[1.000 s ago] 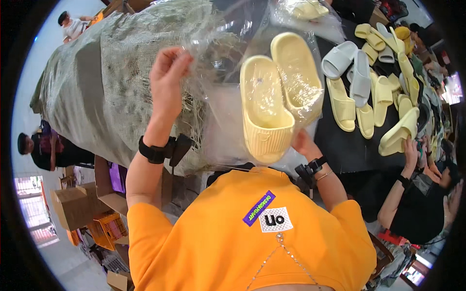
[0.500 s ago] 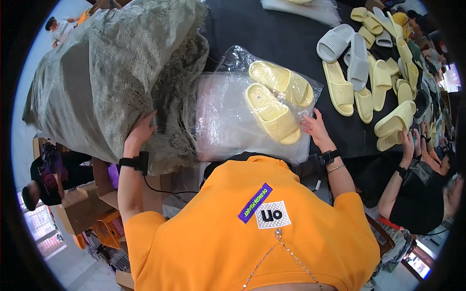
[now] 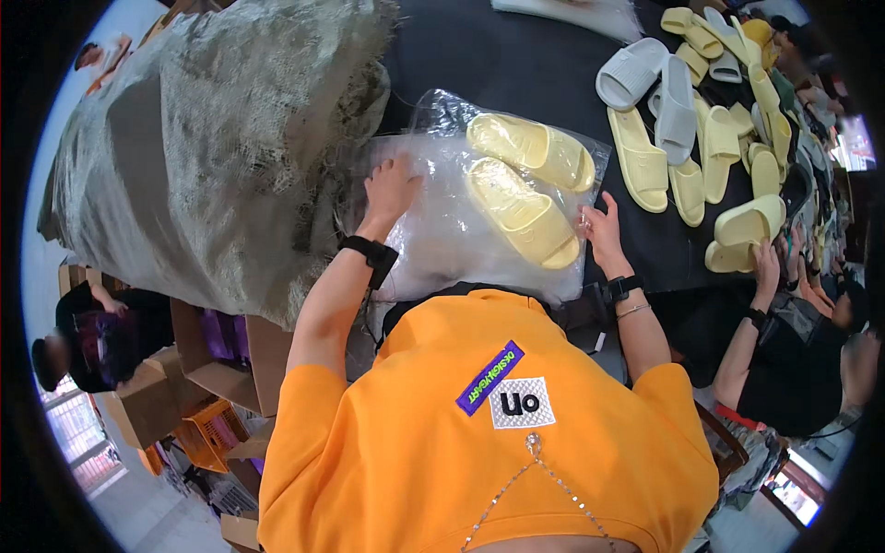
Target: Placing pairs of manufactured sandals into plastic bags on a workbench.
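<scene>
Table's near edge (image 3: 645, 267) behind orange shirt (image 3: 479, 433), far slippers (image 3: 737, 55) blurred

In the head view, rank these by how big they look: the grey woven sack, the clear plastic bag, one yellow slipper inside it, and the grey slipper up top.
1. grey woven sack
2. clear plastic bag
3. yellow slipper and grey slipper: look about alike; fisheye bending makes ranking unsure.

Bright, even daylight fills the scene; the clear plastic bag (image 3: 442, 230) glares white. Shadows are soft. Fisheye bending warps the edges into a black rim, and figures there blur.
</scene>
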Motion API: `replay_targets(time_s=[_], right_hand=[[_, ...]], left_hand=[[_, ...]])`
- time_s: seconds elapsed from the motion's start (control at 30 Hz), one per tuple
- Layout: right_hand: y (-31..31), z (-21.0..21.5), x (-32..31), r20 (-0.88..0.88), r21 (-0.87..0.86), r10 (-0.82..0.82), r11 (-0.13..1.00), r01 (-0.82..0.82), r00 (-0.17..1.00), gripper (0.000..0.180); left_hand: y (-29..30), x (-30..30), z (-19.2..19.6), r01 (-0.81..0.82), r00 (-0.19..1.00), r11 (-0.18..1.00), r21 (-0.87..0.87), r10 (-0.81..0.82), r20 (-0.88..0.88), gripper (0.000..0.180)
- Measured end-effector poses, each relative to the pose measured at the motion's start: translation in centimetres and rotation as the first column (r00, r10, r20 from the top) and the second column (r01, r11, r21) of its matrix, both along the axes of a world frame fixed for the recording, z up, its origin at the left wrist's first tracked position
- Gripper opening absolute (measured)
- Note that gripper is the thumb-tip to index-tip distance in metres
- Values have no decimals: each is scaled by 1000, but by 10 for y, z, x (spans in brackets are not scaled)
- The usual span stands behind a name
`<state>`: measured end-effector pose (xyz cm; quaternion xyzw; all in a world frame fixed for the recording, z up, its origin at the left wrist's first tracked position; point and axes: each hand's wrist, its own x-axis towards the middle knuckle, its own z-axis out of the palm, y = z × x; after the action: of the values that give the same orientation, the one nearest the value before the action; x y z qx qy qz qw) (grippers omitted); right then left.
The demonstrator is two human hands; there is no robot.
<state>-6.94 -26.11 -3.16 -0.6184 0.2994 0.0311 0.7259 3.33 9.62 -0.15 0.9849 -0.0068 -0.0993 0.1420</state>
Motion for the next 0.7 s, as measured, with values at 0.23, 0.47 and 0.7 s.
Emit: replay_targets(time_s=[0.23, 0.47, 0.7], right_hand=[[-17, -22, -17, -98, 5, 91, 996, -91, 991, 19], [5, -6, -1, -36, -38, 30, 999, -31, 999, 14], [-2, -10, 7, -118, -136, 181, 971, -197, 976, 12]], left_hand=[[13, -19, 15, 263, 887, 964, -41, -225, 402, 6], [31, -21, 12, 284, 944, 940, -189, -239, 228, 26], [-1, 3, -21, -167, 983, 843, -511, 101, -154, 48]])
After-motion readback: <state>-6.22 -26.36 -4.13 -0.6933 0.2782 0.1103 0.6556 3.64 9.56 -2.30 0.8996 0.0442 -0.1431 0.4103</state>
